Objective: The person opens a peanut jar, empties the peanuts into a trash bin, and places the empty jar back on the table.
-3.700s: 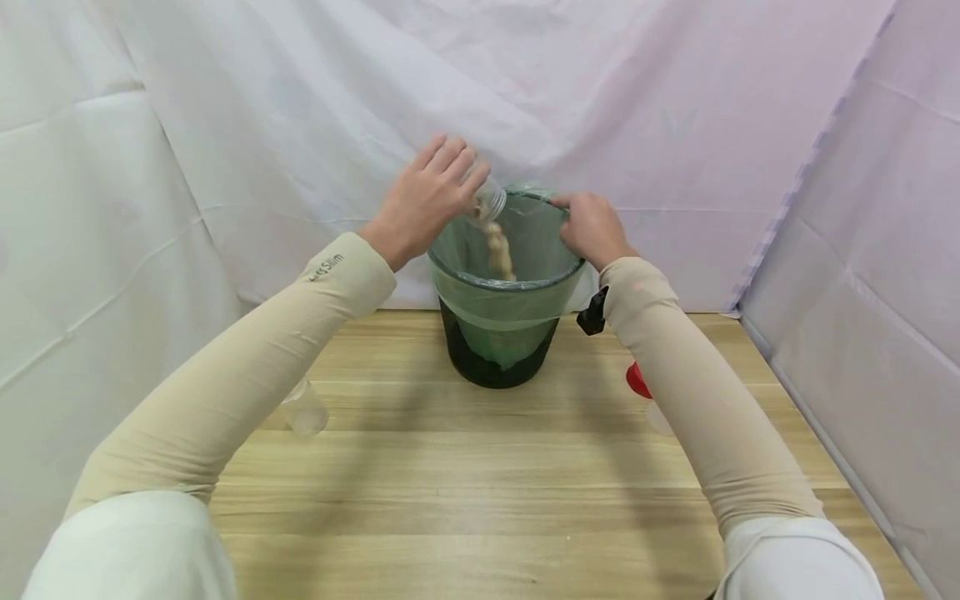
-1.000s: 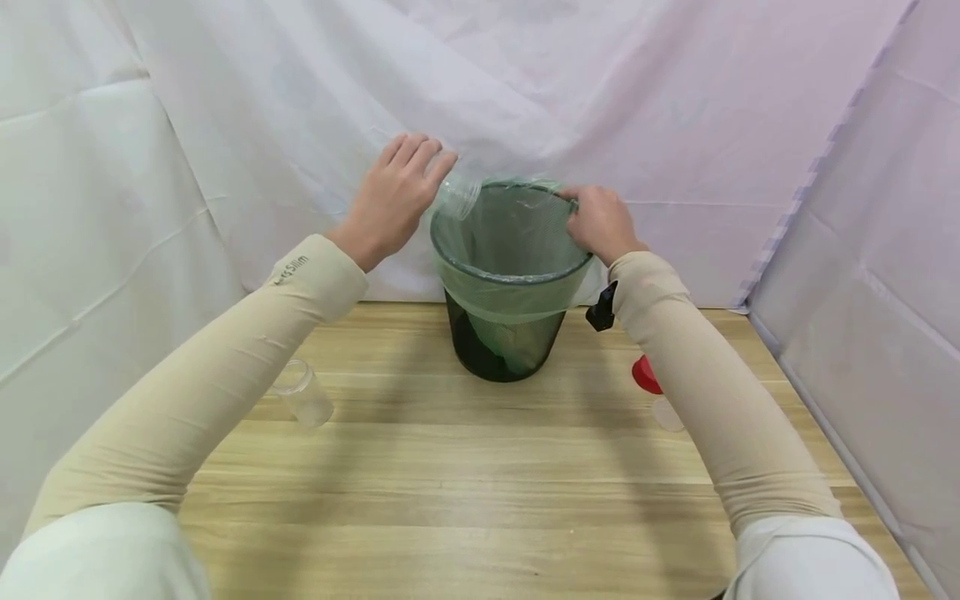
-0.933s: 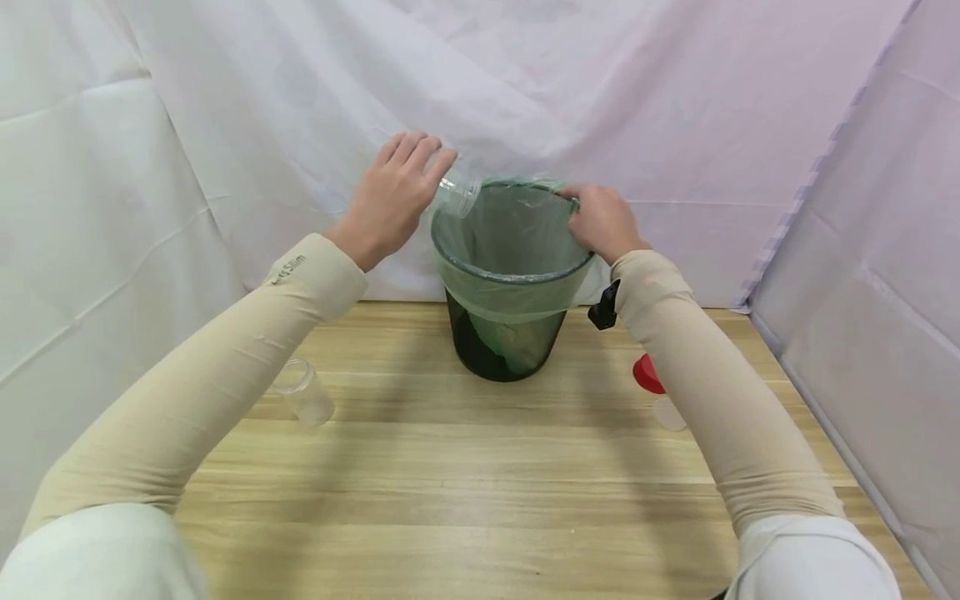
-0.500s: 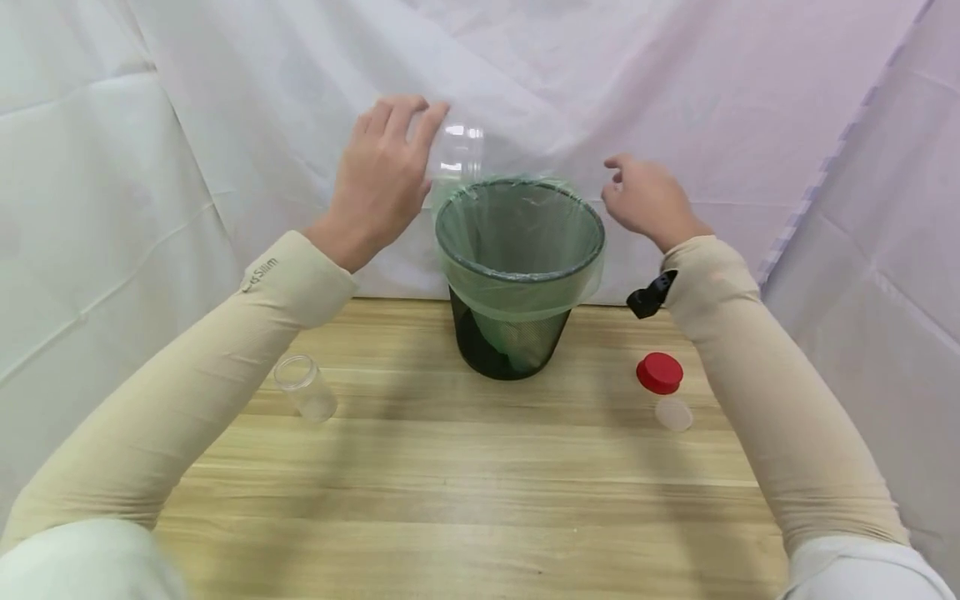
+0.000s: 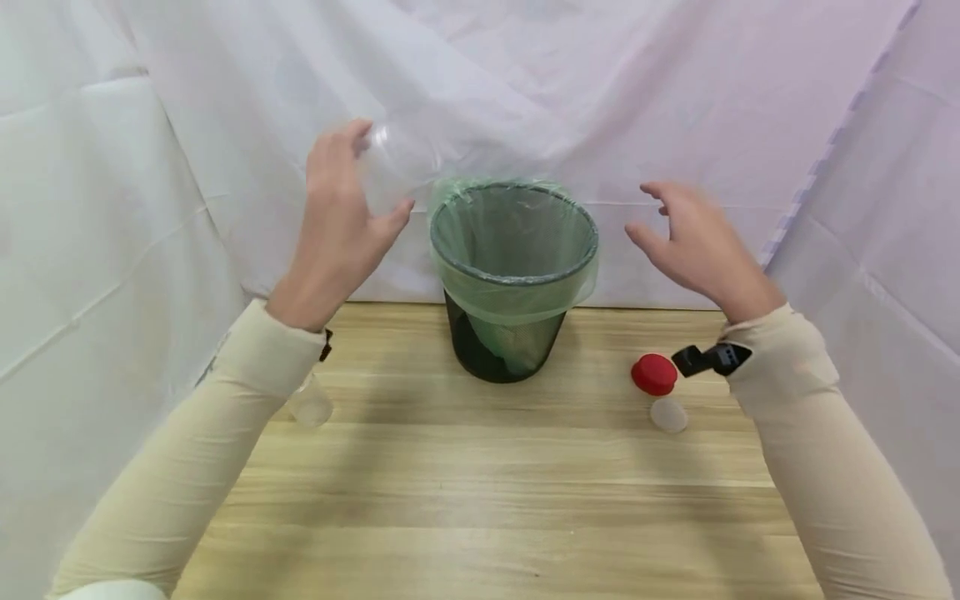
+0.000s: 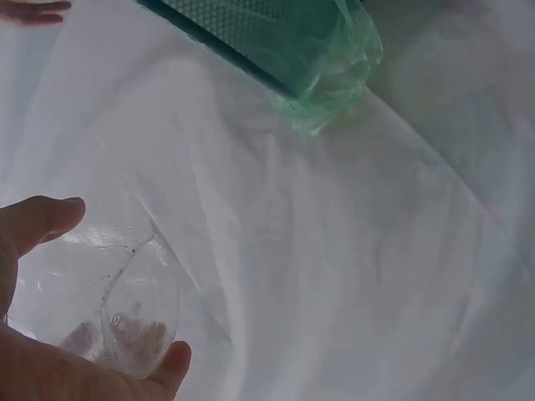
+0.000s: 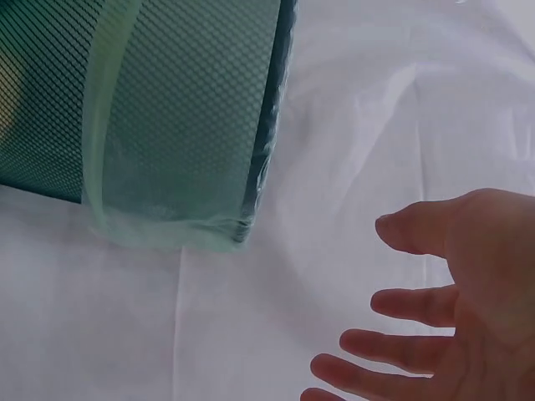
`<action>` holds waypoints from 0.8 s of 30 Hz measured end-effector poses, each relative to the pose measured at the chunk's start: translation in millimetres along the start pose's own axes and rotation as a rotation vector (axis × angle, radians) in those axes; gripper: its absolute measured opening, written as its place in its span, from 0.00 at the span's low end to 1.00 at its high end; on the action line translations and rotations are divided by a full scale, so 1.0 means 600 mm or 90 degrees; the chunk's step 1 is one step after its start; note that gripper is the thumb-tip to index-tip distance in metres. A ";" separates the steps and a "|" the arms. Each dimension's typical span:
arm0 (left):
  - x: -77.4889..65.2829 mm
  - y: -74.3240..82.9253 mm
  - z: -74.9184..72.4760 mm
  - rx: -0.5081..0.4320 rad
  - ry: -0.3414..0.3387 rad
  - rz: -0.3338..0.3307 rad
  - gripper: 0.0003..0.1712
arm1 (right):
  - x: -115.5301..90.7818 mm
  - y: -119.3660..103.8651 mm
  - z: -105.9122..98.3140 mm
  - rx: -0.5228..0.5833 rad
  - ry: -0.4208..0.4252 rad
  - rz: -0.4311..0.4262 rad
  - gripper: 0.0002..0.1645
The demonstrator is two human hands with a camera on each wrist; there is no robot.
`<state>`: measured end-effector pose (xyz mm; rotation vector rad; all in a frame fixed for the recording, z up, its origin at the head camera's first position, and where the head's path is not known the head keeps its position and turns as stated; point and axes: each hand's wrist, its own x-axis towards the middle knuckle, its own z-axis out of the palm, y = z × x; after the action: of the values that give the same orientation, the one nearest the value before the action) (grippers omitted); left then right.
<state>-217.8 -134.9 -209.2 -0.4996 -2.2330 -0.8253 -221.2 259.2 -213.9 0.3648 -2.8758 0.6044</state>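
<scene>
My left hand (image 5: 333, 221) grips a clear plastic jar (image 5: 399, 162), raised to the left of the mesh bin (image 5: 480, 348). In the left wrist view the jar (image 6: 138, 313) lies between thumb and fingers and looks see-through, with nothing visible inside. The bin stands upright, and a green bag (image 5: 517, 302) lines it and folds over its rim. To the right of the bin my right hand (image 5: 697, 242) hovers, touching nothing. The right wrist view shows that hand (image 7: 476, 292) with its fingers spread apart.
On the table (image 5: 480, 467), a second clear jar (image 5: 311, 407) stands at left, partly hidden by my left forearm. A red lid (image 5: 654, 374) and a translucent disc (image 5: 668, 414) lie at right. White cloth (image 5: 525, 75) hangs behind and along both sides.
Pale contents were pouring from the jar into the bin earlier; that pouring has stopped. The left hand has drawn the jar away leftward. My right hand has let go of the bin's rim and moved right.
</scene>
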 end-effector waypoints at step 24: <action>-0.275 -0.104 0.099 -0.107 -0.061 -0.357 0.51 | -0.176 0.003 0.185 0.076 -0.043 -0.022 0.40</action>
<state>-167.5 -158.2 -386.9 0.0278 -2.4387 -1.3004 -134.6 235.8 -338.1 0.4602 -2.8977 0.7734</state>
